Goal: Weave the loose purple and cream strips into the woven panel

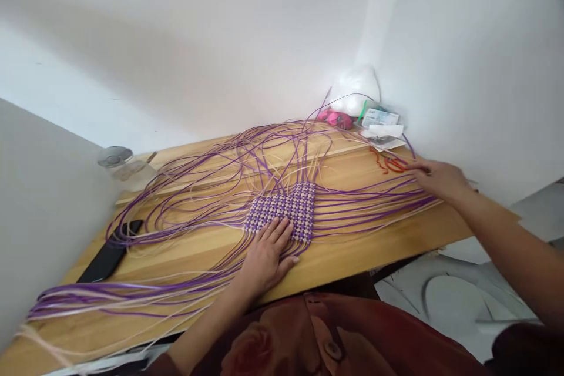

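A woven piece (282, 208) in a purple and cream checkered pattern lies on the wooden table, with long purple and cream strands running out on all sides. My left hand (267, 252) rests on its lower edge, palm down with the fingers stretched out. Over at the right, my right hand (436, 178) is closed with thumb and fingers pinched, above the bundle of purple strands (374, 208) that leads off to the right. A purple strand appears to run into that pinch. How many strands it holds is hidden.
A black phone (103, 258) lies at the left under looped strands. Behind it stands a clear plastic container (127, 164). White and pink bags (337, 118), paper packets (382, 129) and orange cord pieces (390, 164) sit at the back right. White walls border the table (352, 258).
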`<action>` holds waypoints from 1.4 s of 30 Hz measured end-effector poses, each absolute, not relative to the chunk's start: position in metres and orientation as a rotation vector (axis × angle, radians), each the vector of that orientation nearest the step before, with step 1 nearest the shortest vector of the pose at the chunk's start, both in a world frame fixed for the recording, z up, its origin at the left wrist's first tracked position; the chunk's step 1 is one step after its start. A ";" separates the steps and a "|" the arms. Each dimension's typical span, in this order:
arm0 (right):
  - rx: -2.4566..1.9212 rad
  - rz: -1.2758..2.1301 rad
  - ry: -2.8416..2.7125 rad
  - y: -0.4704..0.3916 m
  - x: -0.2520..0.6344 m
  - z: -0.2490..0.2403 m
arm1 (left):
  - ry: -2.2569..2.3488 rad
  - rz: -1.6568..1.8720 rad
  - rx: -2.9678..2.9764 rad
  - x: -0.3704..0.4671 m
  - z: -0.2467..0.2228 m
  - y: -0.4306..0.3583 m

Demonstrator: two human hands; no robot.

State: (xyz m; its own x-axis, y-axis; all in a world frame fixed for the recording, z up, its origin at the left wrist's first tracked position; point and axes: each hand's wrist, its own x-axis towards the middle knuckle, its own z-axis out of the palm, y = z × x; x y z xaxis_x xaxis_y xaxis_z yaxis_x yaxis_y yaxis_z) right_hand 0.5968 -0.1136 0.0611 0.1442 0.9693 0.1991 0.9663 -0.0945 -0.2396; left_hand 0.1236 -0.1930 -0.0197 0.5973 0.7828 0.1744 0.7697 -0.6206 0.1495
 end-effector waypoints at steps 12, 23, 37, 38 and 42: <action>-1.112 0.295 -2.474 -0.147 0.313 -0.013 | 1.255 0.476 2.681 0.116 -0.015 -0.204; -1.175 0.285 -2.516 -0.174 0.311 -0.015 | 1.016 0.644 2.693 0.091 -0.026 -0.211; -0.910 0.300 -2.585 -0.167 0.327 -0.017 | 0.977 0.503 2.853 0.071 -0.024 -0.226; -0.920 0.288 -2.593 -0.171 0.326 -0.015 | 0.977 0.503 2.866 0.068 -0.024 -0.229; -0.968 0.257 -2.622 -0.184 0.321 -0.011 | 0.948 0.456 2.889 0.056 -0.025 -0.239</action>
